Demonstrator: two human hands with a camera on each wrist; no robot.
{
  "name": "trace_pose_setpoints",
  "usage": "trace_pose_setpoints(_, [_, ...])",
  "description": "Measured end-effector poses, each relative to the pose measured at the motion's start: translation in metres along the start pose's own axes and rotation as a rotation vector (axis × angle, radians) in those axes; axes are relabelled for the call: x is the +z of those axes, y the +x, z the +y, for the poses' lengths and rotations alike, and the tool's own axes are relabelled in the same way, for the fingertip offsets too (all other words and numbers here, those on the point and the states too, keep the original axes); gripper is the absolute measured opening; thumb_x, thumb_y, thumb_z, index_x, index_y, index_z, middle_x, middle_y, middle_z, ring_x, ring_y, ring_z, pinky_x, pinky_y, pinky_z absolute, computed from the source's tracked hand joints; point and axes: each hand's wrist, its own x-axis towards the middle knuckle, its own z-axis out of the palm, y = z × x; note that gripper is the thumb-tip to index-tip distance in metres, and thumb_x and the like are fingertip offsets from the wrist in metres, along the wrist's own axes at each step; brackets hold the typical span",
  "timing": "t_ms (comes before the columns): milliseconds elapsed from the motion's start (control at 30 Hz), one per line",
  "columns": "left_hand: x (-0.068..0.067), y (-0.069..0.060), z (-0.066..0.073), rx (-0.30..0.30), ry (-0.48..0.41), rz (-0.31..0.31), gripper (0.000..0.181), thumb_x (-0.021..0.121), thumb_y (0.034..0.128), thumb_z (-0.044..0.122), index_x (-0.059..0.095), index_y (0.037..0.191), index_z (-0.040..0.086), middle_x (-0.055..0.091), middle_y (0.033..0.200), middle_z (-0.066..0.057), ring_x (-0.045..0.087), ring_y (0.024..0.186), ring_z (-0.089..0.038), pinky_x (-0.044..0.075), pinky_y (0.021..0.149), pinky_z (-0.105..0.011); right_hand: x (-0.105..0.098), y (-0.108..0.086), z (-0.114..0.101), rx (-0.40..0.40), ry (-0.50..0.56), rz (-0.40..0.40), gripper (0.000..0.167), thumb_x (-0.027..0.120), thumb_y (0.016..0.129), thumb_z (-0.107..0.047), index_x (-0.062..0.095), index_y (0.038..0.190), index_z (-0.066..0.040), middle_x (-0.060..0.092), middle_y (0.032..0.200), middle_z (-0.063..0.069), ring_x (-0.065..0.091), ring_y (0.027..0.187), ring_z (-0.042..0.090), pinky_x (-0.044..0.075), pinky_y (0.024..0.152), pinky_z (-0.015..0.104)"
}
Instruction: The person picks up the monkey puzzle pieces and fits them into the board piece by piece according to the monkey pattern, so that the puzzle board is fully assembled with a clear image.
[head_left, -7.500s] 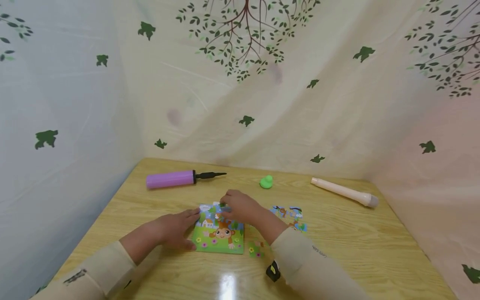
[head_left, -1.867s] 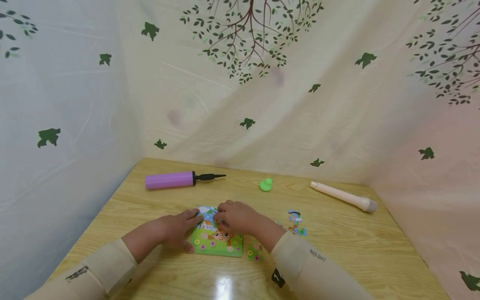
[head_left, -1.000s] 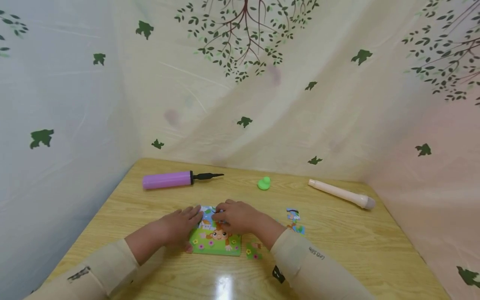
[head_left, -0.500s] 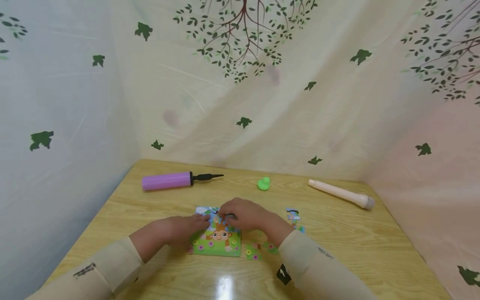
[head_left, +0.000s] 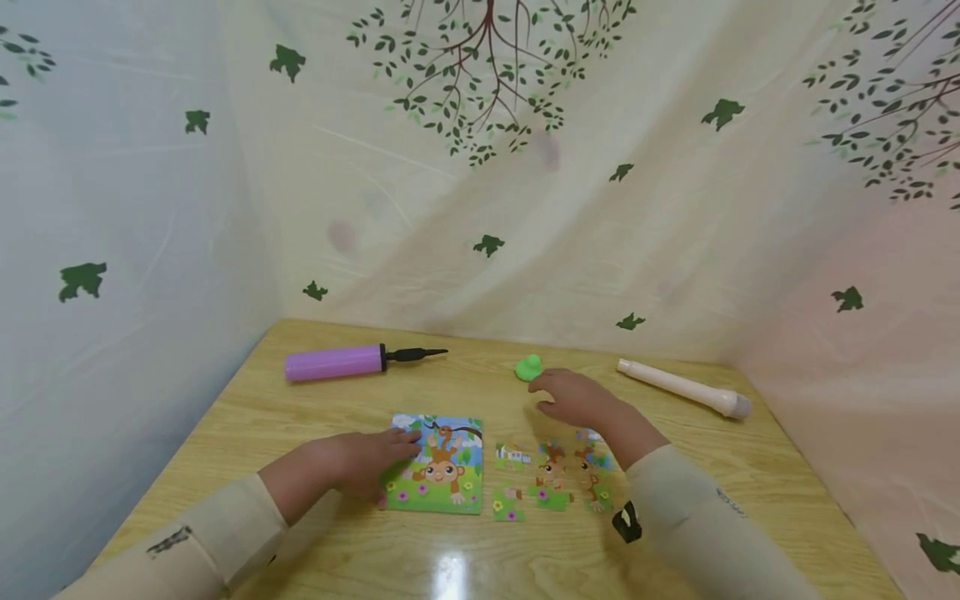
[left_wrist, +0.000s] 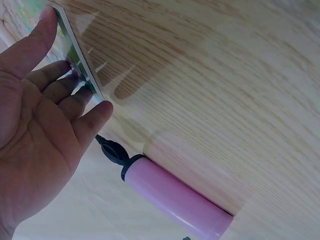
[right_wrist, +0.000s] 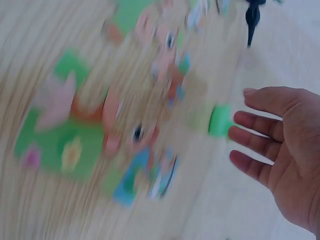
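The monkey picture board [head_left: 441,465], laid beside the puzzle pieces [head_left: 552,472], is touched by the outstretched left hand [head_left: 363,461]. The right hand [head_left: 579,400] is held unclenched and unladen near the green duck [head_left: 527,367].

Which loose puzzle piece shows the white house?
The farther piece of the two just right of the board; the nearer piece shows flowers, and the monkey-face pieces lie farther right.
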Motion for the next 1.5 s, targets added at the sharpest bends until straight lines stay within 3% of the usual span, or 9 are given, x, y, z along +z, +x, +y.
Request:
trace_pose_setpoints(200, [-0.001, 0.0, 0.0, 0.006, -0.008, -0.003, 0.091, 0.082, 0.0759, 0.029, 0.035, 0.153, 0.016, 0.021, 0.164, -0.003, 0.022, 0.149, -0.032, 0.03, 0.117, -0.054, -0.004, -0.024, 0.031, 0.119, 0.057, -0.115, 0.043, 0.065, 0.094, -0.017, 0.056, 0.133, 0.0, 0.056, 0.135, 0.02, 0.053, 0.124, 0.04, 0.047, 0.101, 0.054])
trace_pose_setpoints(367, [-0.001, 0.0, 0.0, -0.002, -0.012, -0.013, 0.09, 0.081, 0.0776, 0.03, 0.034, 0.154, 0.017, 0.02, 0.164, -0.002, 0.021, 0.15, -0.031, 0.03, 0.117, -0.053, 0.005, -0.036, 0.044, 0.173, 0.075, -0.204, 0.038, 0.072, 0.09, -0.027, 0.062, 0.12, -0.005, 0.058, 0.111, 0.01, 0.057, 0.095, 0.025, 0.05, 0.08, 0.042])
trace_pose_setpoints(533, [0.001, 0.002, -0.001, -0.004, -0.006, -0.019, 0.09, 0.08, 0.0783, 0.031, 0.033, 0.154, 0.018, 0.019, 0.164, -0.001, 0.021, 0.15, -0.03, 0.029, 0.118, -0.052, 0.014, -0.038, 0.048, 0.151, 0.058, -0.17, 0.02, 0.073, 0.089, -0.025, 0.061, 0.096, -0.011, 0.047, 0.088, 0.0, 0.042, 0.075, 0.016, 0.035, 0.066, 0.032])
trace_pose_setpoints(700, [0.002, 0.002, -0.002, 0.005, -0.001, -0.015, 0.09, 0.081, 0.0777, 0.03, 0.034, 0.153, 0.017, 0.02, 0.164, -0.003, 0.022, 0.149, -0.031, 0.03, 0.118, -0.053, 0.015, -0.038, 0.048, 0.11, 0.012, -0.132, 0.021, 0.072, 0.09, -0.024, 0.056, 0.082, -0.013, 0.043, 0.08, -0.001, 0.038, 0.069, 0.014, 0.03, 0.062, 0.03])
trace_pose_setpoints(1000, [0.002, 0.002, 0.0, -0.008, -0.009, -0.012, 0.089, 0.08, 0.0779, 0.03, 0.034, 0.153, 0.02, 0.02, 0.164, 0.0, 0.021, 0.15, -0.029, 0.029, 0.118, -0.053, 0.015, -0.037, 0.046, 0.07, -0.04, -0.104, 0.028, 0.068, 0.092, -0.027, 0.051, 0.076, -0.014, 0.042, 0.076, -0.002, 0.035, 0.064, 0.012, 0.029, 0.059, 0.027])
trace_pose_setpoints(1200, [0.002, 0.002, -0.001, 0.019, -0.007, 0.002, 0.09, 0.081, 0.0763, 0.029, 0.035, 0.153, 0.017, 0.02, 0.164, -0.002, 0.022, 0.15, -0.031, 0.028, 0.118, -0.053, 0.017, -0.027, 0.036, 0.088, -0.026, -0.076, 0.023, 0.067, 0.093, -0.035, 0.06, 0.09, -0.013, 0.048, 0.084, -0.004, 0.042, 0.069, 0.011, 0.036, 0.062, 0.028])
trace_pose_setpoints(1500, [0.002, 0.002, -0.002, 0.011, -0.025, 0.008, 0.092, 0.082, 0.0744, 0.027, 0.036, 0.153, 0.017, 0.02, 0.164, -0.002, 0.022, 0.149, -0.032, 0.029, 0.117, -0.055, 0.012, 0.006, -0.023, -0.071, -0.027, 0.017, 0.028, 0.067, 0.093, -0.037, 0.065, 0.105, -0.011, 0.056, 0.094, -0.005, 0.046, 0.076, 0.01, 0.043, 0.067, 0.029])
